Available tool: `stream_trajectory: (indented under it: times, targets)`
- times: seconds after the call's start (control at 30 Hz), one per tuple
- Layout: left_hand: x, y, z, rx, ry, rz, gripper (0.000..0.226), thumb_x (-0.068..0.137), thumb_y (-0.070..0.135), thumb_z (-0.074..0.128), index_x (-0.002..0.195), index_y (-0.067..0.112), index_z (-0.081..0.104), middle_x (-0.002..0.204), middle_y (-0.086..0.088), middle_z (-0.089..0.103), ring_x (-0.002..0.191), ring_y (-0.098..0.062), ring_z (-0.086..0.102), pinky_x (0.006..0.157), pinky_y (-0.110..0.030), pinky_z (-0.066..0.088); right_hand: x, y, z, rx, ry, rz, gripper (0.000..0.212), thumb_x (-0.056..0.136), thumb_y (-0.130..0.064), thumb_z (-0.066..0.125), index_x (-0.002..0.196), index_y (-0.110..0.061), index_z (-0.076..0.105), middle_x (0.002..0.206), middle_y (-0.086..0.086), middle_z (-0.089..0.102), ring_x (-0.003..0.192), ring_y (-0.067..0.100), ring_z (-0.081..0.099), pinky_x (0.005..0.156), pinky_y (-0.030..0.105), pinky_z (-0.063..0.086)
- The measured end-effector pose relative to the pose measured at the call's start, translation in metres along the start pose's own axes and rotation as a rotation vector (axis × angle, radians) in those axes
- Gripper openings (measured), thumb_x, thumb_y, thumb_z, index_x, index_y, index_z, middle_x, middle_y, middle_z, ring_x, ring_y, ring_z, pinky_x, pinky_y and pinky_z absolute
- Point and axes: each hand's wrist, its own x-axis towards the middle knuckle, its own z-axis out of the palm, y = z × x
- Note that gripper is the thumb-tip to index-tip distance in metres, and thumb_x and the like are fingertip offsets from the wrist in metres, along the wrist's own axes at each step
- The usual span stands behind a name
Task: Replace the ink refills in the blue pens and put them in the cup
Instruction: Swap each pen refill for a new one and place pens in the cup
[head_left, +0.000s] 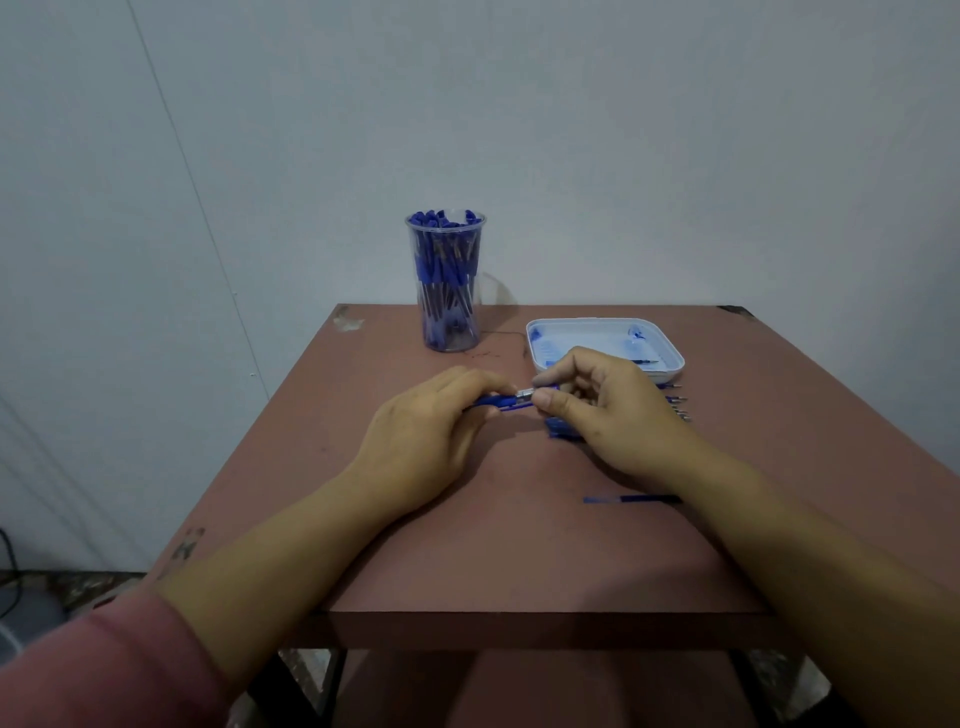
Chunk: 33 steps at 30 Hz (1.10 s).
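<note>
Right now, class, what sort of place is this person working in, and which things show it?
Likely a bare indoor work corner for a pen task: a brown table against a blank wall, a clear cup full of blue pens, a white tray.

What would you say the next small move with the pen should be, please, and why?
Probably turn the tip piece with the right hand while the left hand steadies the pen: both pinch it either side of its silver joint. Whether that tightens or loosens, I cannot tell.
</note>
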Motion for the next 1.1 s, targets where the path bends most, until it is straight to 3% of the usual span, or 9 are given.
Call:
stream_trajectory:
  times: [0.17, 0.37, 0.5, 0.67, 0.77, 0.83, 0.93, 1.1]
  targets:
    - [0.0, -0.001, 0.002, -0.051, -0.04, -0.029, 0.025, 0.094, 0.036, 0.043, 0.115, 0.039, 0.056, 0.107, 0.017, 0.064, 0.091, -0.002, 0.058, 0.072, -0.021, 0.046, 0.0, -0.001, -0.002, -0.043, -0.017, -0.008, 0.01, 0.087, -0.017, 0.07, 0.086, -0.026, 0.066, 0.084, 0.005, 0.071, 0.083, 0.028, 0.066, 0.079, 0.042, 0.055]
    - [0.001, 0.001, 0.004, -0.096, -0.058, -0.068, 0.029, 0.093, 0.03, 0.049, 0.12, 0.042, 0.051, 0.115, 0.022, 0.061, 0.093, -0.003, 0.059, 0.075, -0.025, 0.047, 0.0, 0.002, -0.003, -0.098, -0.029, -0.009, 0.014, 0.087, -0.017, 0.071, 0.083, -0.03, 0.066, 0.088, 0.007, 0.071, 0.085, 0.029, 0.066, 0.082, 0.047, 0.054]
    - [-0.001, -0.005, 0.001, -0.083, -0.089, -0.093, 0.034, 0.093, 0.028, 0.048, 0.122, 0.043, 0.059, 0.112, 0.023, 0.066, 0.095, -0.003, 0.061, 0.079, -0.024, 0.049, 0.003, 0.003, -0.016, -0.091, 0.038, 0.016, 0.017, 0.087, -0.013, 0.07, 0.078, -0.026, 0.064, 0.084, -0.002, 0.072, 0.081, 0.015, 0.067, 0.079, 0.032, 0.053]
    - [-0.002, -0.008, 0.0, -0.057, -0.036, -0.076, 0.031, 0.095, 0.032, 0.05, 0.122, 0.037, 0.065, 0.109, 0.022, 0.067, 0.089, 0.01, 0.053, 0.077, -0.008, 0.041, 0.001, 0.008, -0.023, -0.157, 0.007, 0.058, 0.016, 0.087, -0.018, 0.07, 0.078, -0.028, 0.063, 0.07, -0.006, 0.061, 0.064, 0.008, 0.051, 0.067, 0.021, 0.044]
    - [-0.001, -0.008, 0.002, -0.028, -0.001, -0.058, 0.035, 0.095, 0.041, 0.048, 0.122, 0.031, 0.067, 0.108, 0.017, 0.07, 0.094, -0.001, 0.062, 0.079, -0.017, 0.048, 0.001, 0.001, -0.017, -0.227, -0.018, 0.006, 0.014, 0.086, -0.025, 0.071, 0.078, -0.033, 0.063, 0.071, -0.013, 0.06, 0.062, 0.0, 0.049, 0.063, 0.012, 0.04]
    - [-0.001, -0.009, 0.001, -0.002, 0.012, -0.045, 0.036, 0.094, 0.043, 0.047, 0.12, 0.029, 0.069, 0.104, 0.014, 0.071, 0.094, -0.007, 0.065, 0.078, -0.029, 0.053, -0.001, -0.004, -0.018, -0.323, -0.072, -0.014, 0.01, 0.086, -0.03, 0.071, 0.081, -0.035, 0.064, 0.079, -0.013, 0.063, 0.074, -0.001, 0.053, 0.065, 0.011, 0.04]
    - [-0.001, -0.009, 0.0, 0.007, 0.026, -0.03, 0.036, 0.094, 0.044, 0.048, 0.118, 0.028, 0.07, 0.099, 0.012, 0.07, 0.089, -0.01, 0.064, 0.075, -0.034, 0.053, -0.008, -0.009, -0.018, -0.404, -0.163, -0.035, 0.006, 0.085, -0.033, 0.071, 0.085, -0.035, 0.065, 0.087, -0.015, 0.062, 0.094, -0.005, 0.049, 0.074, 0.01, 0.039]
    - [0.0, -0.009, -0.001, 0.025, 0.052, 0.004, 0.033, 0.095, 0.041, 0.05, 0.117, 0.026, 0.07, 0.096, 0.011, 0.07, 0.087, -0.011, 0.063, 0.075, -0.03, 0.051, -0.009, -0.01, -0.016, -0.431, -0.203, -0.061, 0.005, 0.084, -0.035, 0.071, 0.087, -0.03, 0.07, 0.089, -0.013, 0.063, 0.094, -0.004, 0.051, 0.074, 0.009, 0.04]
